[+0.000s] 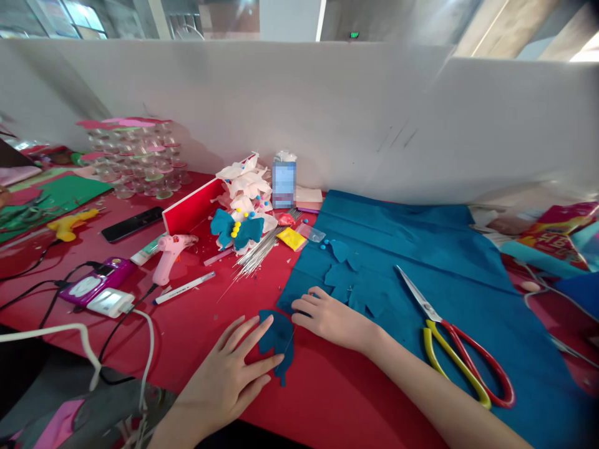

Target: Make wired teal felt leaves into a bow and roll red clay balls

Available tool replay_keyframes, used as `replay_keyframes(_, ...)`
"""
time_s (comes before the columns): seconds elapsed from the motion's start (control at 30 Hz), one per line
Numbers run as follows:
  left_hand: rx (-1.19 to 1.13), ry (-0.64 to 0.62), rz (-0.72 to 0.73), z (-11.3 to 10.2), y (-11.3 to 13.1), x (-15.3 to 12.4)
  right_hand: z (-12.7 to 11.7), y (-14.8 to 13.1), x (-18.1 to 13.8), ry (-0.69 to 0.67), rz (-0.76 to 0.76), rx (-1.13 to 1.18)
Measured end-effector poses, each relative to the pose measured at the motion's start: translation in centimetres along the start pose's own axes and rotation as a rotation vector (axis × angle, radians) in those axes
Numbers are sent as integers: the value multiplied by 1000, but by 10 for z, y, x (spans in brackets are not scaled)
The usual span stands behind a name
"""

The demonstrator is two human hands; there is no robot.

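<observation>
The left hand (231,368) is spread wide, and the blue cloth piece (276,337) is touched by its fingertips, at two o'clock from its palm. The cloth piece is laid longways, nearly from twelve to six. It is found at eight o'clock from the right hand (327,319), which is set just beside its edge; the left is nearer. The right fingers are bent; whether a thin wire (291,340) is pinched there cannot be told. Farther off, at two o'clock, blue cut shapes (340,276) are seen.
</observation>
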State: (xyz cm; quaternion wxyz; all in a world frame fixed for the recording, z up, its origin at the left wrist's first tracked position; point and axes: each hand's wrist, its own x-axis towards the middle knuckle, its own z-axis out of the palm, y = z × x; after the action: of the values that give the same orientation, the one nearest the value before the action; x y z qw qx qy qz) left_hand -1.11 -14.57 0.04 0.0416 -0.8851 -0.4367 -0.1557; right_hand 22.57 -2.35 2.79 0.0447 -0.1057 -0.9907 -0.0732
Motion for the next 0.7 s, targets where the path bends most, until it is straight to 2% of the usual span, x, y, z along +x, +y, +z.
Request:
replay_keyframes(0.37, 29, -45, 54, -1, 0, 3, -4, 1, -3, -16, 18, 111)
replay_keyframes(0.6, 62, -117, 228, -7, -3, 10, -1, 0, -3, -17, 54, 158)
replay_keyframes(0.7, 49, -125, 286, -10, -3, 15, -11, 3, -9, 10, 128, 144)
